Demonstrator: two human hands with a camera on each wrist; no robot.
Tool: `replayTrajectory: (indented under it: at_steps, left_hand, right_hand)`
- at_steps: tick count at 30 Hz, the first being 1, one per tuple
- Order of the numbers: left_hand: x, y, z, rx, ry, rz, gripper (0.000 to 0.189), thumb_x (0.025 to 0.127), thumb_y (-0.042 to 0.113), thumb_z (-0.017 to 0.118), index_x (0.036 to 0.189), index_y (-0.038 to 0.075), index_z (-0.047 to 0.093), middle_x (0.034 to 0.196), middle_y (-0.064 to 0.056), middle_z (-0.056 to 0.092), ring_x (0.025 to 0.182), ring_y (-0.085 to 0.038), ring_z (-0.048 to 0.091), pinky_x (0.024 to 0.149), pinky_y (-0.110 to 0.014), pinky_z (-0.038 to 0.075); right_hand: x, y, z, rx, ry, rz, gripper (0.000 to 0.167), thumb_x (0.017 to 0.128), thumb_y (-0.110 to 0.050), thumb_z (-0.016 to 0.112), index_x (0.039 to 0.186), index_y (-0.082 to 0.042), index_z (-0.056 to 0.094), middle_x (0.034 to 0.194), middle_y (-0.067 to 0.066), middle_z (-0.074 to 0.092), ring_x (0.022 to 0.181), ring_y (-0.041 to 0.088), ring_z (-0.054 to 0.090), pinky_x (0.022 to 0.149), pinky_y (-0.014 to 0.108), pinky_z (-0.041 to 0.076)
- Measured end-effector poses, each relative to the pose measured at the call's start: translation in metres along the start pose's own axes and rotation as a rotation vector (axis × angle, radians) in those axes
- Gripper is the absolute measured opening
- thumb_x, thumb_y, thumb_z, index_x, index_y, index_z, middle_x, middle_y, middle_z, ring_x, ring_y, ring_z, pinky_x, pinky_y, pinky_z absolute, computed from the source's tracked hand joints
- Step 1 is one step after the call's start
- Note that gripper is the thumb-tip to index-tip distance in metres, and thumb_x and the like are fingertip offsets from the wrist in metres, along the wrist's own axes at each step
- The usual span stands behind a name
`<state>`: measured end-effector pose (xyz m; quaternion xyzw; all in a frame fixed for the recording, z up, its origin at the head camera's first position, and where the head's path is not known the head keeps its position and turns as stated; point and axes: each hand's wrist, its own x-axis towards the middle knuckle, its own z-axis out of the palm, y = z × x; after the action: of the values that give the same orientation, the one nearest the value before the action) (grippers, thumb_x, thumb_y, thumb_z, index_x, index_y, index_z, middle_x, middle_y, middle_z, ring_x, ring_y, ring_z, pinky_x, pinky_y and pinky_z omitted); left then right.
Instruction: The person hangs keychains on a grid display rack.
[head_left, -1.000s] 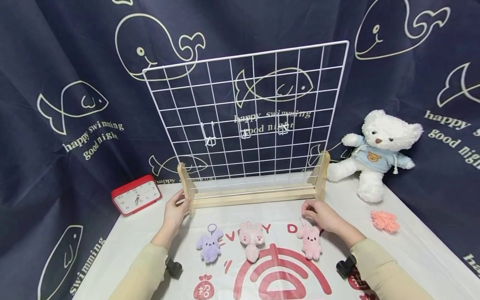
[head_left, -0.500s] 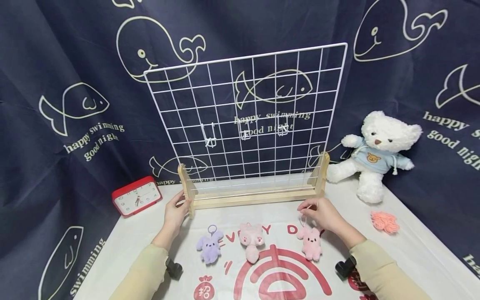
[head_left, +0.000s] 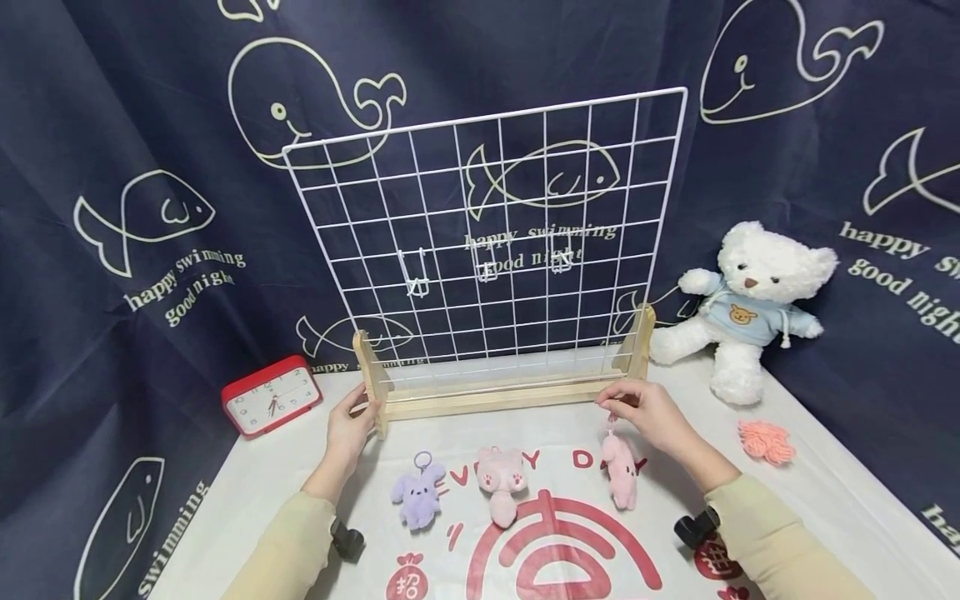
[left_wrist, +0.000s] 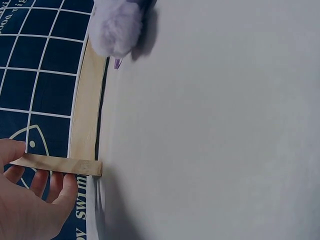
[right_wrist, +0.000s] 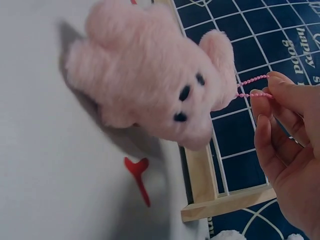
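My right hand pinches the pink bead chain of a pink plush keychain between thumb and fingertips. The plush dangles below those fingers, turned side-on in the head view. At the other end of the rack, my left hand holds the wooden side foot, thumb on one face and fingers on the other. A white wire grid rises from this wooden stand. Three small white hooks, at left, middle and right, hang on the grid.
A purple plush keychain and a pale pink plush lie before the stand on the printed white cloth. A red clock stands left. A white teddy bear and a coral yarn bundle are at right.
My right hand has risen slightly, lifting the pink plush by its chain; it has swung from facing front to side-on. The left hand keeps its hold on the stand.
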<state>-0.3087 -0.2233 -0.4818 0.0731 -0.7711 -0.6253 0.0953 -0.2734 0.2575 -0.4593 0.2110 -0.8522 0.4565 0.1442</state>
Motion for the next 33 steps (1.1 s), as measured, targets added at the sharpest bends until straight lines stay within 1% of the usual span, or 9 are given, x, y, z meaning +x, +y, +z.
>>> replayTrajectory:
  at_steps: [6,10,13,17,20,23,25,29,33]
  left_hand:
    - [-0.001,-0.002,0.000,0.009,-0.002,0.000,0.056,0.100,0.006,0.062,0.153,0.002,0.044,0.136,-0.026,0.055,0.123,-0.039,0.055,0.093,-0.030,0.057]
    - [-0.002,-0.001,0.000,0.006,-0.001,-0.001,0.056,0.100,0.007,0.062,0.153,0.001,0.044,0.136,-0.026,0.054,0.123,-0.038,0.055,0.092,-0.030,0.057]
    - [-0.003,0.000,0.000,-0.014,0.000,0.004,0.055,0.101,0.007,0.062,0.152,0.000,0.045,0.135,-0.026,0.054,0.121,-0.036,0.056,0.091,-0.030,0.058]
    - [-0.004,0.001,0.000,-0.033,0.000,0.011,0.054,0.101,0.007,0.062,0.152,0.000,0.045,0.135,-0.027,0.054,0.118,-0.033,0.057,0.090,-0.029,0.058]
    - [-0.005,0.001,0.000,-0.032,0.000,0.006,0.055,0.101,0.008,0.063,0.152,0.000,0.044,0.136,-0.026,0.054,0.117,-0.031,0.057,0.089,-0.029,0.058]
    - [-0.004,0.000,0.001,-0.027,-0.001,0.004,0.055,0.101,0.008,0.062,0.152,0.000,0.044,0.136,-0.026,0.053,0.119,-0.034,0.057,0.091,-0.031,0.058]
    - [-0.003,-0.001,0.001,-0.024,-0.001,0.003,0.055,0.100,0.007,0.062,0.152,0.000,0.044,0.135,-0.026,0.054,0.120,-0.036,0.056,0.091,-0.031,0.058]
    - [-0.002,-0.002,0.002,-0.025,0.001,0.012,0.055,0.100,0.005,0.061,0.152,0.000,0.045,0.134,-0.026,0.055,0.120,-0.036,0.057,0.091,-0.030,0.058]
    - [-0.003,-0.002,0.002,-0.034,0.004,0.021,0.053,0.100,0.004,0.061,0.151,-0.001,0.045,0.133,-0.027,0.054,0.117,-0.035,0.058,0.092,-0.032,0.058]
  right_hand:
    - [0.005,-0.023,-0.003,0.001,0.036,-0.044,0.007,0.089,0.009,0.071,0.094,0.005,0.073,0.083,0.013,0.070,0.061,0.022,0.064,0.054,0.018,0.047]
    - [0.009,-0.041,-0.007,0.009,0.053,-0.078,0.008,0.089,0.014,0.069,0.094,0.008,0.071,0.082,0.018,0.067,0.061,0.021,0.063,0.052,0.019,0.048]
    - [0.013,-0.038,-0.006,0.000,0.070,-0.081,0.009,0.090,0.013,0.068,0.095,0.006,0.071,0.083,0.017,0.067,0.063,0.015,0.062,0.055,0.018,0.049]
    - [0.019,-0.034,-0.006,-0.002,0.091,-0.081,0.009,0.091,0.012,0.068,0.096,0.006,0.071,0.087,0.018,0.068,0.065,0.013,0.063,0.059,0.019,0.054]
    - [0.021,-0.051,-0.010,0.012,0.097,-0.086,0.007,0.090,0.014,0.067,0.095,0.010,0.070,0.087,0.020,0.068,0.064,0.017,0.063,0.057,0.020,0.054]
    - [0.023,-0.068,-0.015,0.011,0.102,-0.107,0.007,0.089,0.016,0.067,0.094,0.012,0.069,0.086,0.023,0.067,0.063,0.022,0.062,0.056,0.018,0.051]
    - [0.027,-0.063,-0.016,-0.005,0.113,-0.122,0.008,0.089,0.015,0.067,0.095,0.010,0.070,0.087,0.022,0.068,0.064,0.022,0.061,0.056,0.015,0.048]
    - [0.039,-0.043,-0.017,-0.010,0.130,-0.151,0.012,0.090,0.013,0.068,0.097,0.004,0.072,0.087,0.016,0.069,0.065,0.018,0.062,0.058,0.014,0.049]
    - [0.049,-0.046,-0.020,0.001,0.160,-0.173,0.013,0.089,0.012,0.070,0.096,0.001,0.074,0.085,0.011,0.068,0.066,0.016,0.062,0.059,0.013,0.049]
